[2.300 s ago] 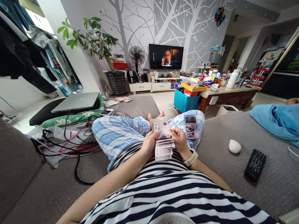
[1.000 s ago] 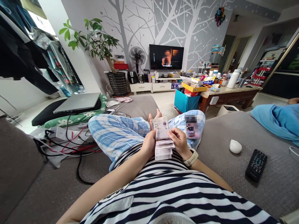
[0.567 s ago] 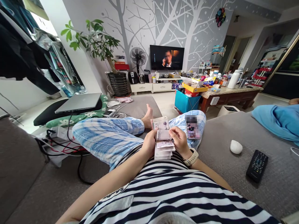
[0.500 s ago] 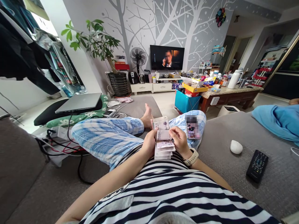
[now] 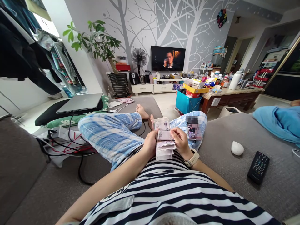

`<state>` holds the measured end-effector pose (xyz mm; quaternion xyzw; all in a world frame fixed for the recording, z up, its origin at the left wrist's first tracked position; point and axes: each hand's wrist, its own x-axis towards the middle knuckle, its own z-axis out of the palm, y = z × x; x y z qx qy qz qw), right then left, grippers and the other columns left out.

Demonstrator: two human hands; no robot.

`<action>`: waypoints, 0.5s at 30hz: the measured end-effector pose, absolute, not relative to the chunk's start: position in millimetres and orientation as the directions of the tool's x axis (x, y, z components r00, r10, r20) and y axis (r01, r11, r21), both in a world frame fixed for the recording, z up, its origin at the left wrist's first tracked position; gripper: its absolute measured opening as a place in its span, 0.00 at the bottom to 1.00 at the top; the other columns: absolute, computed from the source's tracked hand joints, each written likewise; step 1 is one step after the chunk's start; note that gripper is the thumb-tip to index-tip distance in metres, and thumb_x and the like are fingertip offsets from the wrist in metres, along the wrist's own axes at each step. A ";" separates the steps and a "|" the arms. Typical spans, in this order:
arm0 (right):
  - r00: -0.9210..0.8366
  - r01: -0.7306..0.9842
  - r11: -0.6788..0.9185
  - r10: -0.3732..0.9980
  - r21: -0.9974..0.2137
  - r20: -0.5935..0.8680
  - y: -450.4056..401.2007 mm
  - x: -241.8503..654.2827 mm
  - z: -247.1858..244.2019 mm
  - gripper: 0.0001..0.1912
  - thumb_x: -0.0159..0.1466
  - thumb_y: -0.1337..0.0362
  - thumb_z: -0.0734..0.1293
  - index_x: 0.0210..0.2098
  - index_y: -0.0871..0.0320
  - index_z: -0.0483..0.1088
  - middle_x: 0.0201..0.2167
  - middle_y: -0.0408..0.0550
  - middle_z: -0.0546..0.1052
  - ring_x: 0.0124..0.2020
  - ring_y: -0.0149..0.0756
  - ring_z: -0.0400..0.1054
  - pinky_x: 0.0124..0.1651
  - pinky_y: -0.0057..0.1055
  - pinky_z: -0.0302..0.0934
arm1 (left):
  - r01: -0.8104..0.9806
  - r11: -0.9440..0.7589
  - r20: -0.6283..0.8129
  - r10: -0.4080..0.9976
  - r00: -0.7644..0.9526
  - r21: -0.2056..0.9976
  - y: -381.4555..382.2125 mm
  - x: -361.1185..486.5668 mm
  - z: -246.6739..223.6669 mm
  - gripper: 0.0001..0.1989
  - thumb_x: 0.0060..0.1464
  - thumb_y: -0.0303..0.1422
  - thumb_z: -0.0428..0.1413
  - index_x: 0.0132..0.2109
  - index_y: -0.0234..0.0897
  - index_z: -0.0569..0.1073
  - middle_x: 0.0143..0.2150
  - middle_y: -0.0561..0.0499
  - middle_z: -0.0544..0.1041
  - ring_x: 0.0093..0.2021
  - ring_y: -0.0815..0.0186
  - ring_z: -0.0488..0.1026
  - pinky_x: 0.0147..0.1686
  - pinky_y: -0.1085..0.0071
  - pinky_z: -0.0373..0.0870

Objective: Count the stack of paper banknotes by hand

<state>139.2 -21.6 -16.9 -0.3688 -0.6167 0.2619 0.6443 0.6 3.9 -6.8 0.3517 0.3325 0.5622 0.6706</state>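
In front of my striped shirt I hold a bundle of pale purple banknotes (image 5: 165, 144), some standing up and others folded down towards me. My left hand (image 5: 150, 143) is closed round the bundle's left side, thumb on the front. My right hand (image 5: 180, 142), with a cream watch (image 5: 192, 158) on its wrist, pinches the right edge of a note between thumb and fingers. A phone (image 5: 192, 128) with a lit screen rests on my right leg, just beyond that hand. The far ends of the left fingers are hidden behind the notes.
A white mouse (image 5: 237, 148) and a black remote control (image 5: 258, 167) lie on the grey sofa at my right. To the left are a laptop (image 5: 80, 103) on cushions and tangled cables (image 5: 70, 150). A crowded coffee table (image 5: 234, 93) stands ahead right.
My left leg and foot have shifted, the knee moving inward and the foot to the left. Both hands keep hold of the banknotes in nearly the same place.
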 end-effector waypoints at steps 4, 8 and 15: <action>0.110 0.127 0.589 0.791 -0.798 0.602 -21.5 139.5 -18.1 0.15 0.65 0.54 0.61 0.28 0.57 0.66 0.23 0.41 0.66 0.26 0.31 0.58 0.30 0.29 0.53 | -0.527 0.107 -0.042 0.990 0.134 0.843 7.4 0.5 -11.5 0.12 0.39 0.37 0.62 0.32 0.33 0.75 0.28 0.50 0.78 0.34 0.59 0.76 0.35 0.68 0.71; 0.108 0.122 0.592 0.790 -0.797 0.603 -21.4 139.5 -19.5 0.17 0.66 0.53 0.61 0.26 0.56 0.65 0.22 0.40 0.64 0.25 0.31 0.56 0.29 0.29 0.51 | -0.515 0.095 -0.049 0.994 0.102 0.852 8.6 0.6 -13.4 0.13 0.39 0.37 0.62 0.31 0.34 0.75 0.28 0.50 0.78 0.34 0.59 0.76 0.35 0.68 0.71; 0.103 0.128 0.593 0.789 -0.795 0.605 -21.6 140.3 -21.5 0.18 0.66 0.52 0.60 0.25 0.56 0.63 0.21 0.40 0.61 0.24 0.31 0.55 0.29 0.30 0.50 | -0.546 0.148 -0.070 0.984 0.162 0.825 4.1 1.8 -9.6 0.14 0.39 0.38 0.63 0.32 0.33 0.74 0.27 0.50 0.78 0.34 0.58 0.76 0.34 0.66 0.72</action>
